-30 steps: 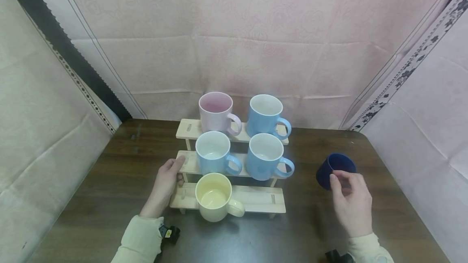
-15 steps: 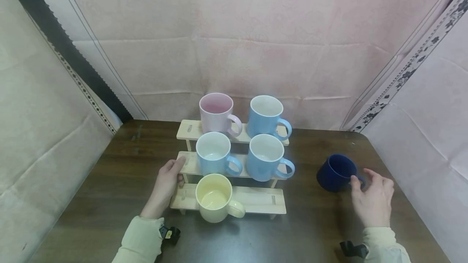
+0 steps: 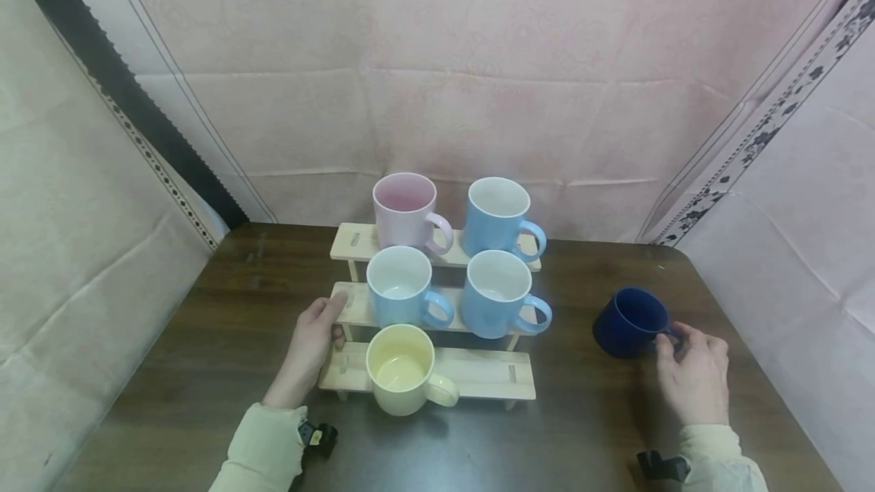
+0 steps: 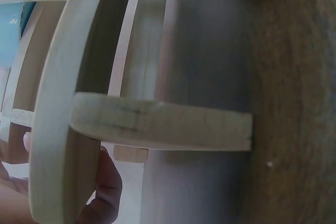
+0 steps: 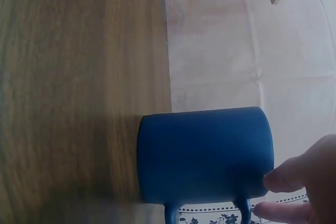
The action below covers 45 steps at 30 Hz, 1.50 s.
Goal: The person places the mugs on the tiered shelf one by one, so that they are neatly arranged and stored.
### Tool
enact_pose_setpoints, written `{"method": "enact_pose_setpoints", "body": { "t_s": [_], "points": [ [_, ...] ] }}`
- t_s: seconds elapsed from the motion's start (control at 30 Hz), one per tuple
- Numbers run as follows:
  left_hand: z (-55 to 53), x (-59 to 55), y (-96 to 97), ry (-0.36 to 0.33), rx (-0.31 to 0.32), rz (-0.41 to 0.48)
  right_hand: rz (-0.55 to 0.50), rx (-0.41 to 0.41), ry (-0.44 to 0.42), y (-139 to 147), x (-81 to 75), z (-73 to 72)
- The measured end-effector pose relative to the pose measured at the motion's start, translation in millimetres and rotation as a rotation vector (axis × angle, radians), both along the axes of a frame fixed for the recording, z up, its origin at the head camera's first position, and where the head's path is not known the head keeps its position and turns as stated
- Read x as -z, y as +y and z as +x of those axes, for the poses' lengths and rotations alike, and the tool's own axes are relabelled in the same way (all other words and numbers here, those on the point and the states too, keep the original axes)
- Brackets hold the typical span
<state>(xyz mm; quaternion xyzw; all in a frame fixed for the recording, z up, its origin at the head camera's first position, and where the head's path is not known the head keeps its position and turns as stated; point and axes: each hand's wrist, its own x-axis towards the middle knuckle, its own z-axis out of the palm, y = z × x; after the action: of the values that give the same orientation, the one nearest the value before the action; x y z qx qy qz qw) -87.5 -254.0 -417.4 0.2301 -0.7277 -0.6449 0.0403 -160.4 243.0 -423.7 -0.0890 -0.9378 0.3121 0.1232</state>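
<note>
A dark blue mug (image 3: 618,334) stands upright on the table at the right, its handle turned toward my right hand (image 3: 693,378). Thumb and index finger of that hand pinch the handle near the top. In the right wrist view the same mug (image 5: 205,156) appears sideways, with fingertips (image 5: 283,177) at its rim and handle. My left hand (image 3: 311,344) grips the left end of the middle shelf of a three-step wooden rack (image 3: 478,374). The left wrist view shows fingers (image 4: 107,187) behind a wooden shelf (image 4: 58,103).
On the rack's top step are a pink mug (image 3: 396,222) and a light blue mug (image 3: 488,226). Two more light blue mugs stand on the middle step, and a yellow mug (image 3: 396,382) on the bottom one. Cloth walls (image 3: 478,97) surround the dark wooden table (image 3: 225,340).
My right hand has moved from the dark blue mug's near side rightward to its handle and closed its fingers there. The mug's handle now shows. My left hand has stayed still.
</note>
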Motion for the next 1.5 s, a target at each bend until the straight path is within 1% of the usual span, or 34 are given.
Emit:
{"method": "enact_pose_setpoints", "body": {
  "t_s": [0.17, 0.43, 0.77, 1.13, 1.33, 1.4, 1.5],
  "points": [
    [-1.3, -1.2, 0.8, 0.003, 0.001, 0.006, 0.004, -0.002, -0.024, 3.4, 2.4, -2.0],
    [-2.5, -1.7, 1.3, 0.01, 0.004, 0.005, 0.03, -0.071, -0.035, 7.9, 3.8, -5.1],
    [-4.6, 0.3, 1.4, 0.019, 0.002, -0.007, 0.036, -0.101, -0.046, 11.1, 6.0, -6.1],
    [-3.5, -1.6, 2.1, 0.011, 0.0, -0.009, -0.006, -0.08, -0.069, 10.0, 5.5, -3.9],
    [-2.5, -1.5, 1.6, 0.007, 0.002, -0.008, 0.006, -0.068, -0.1, 9.5, 5.4, -0.8],
    [-2.1, -0.9, 1.0, 0.004, 0.002, -0.003, 0.016, -0.077, -0.088, 10.6, 6.1, -0.6],
    [-1.9, 0.7, -0.4, -0.002, 0.003, 0.007, 0.041, -0.109, -0.047, 13.9, 7.7, -0.2]
  ]
}}
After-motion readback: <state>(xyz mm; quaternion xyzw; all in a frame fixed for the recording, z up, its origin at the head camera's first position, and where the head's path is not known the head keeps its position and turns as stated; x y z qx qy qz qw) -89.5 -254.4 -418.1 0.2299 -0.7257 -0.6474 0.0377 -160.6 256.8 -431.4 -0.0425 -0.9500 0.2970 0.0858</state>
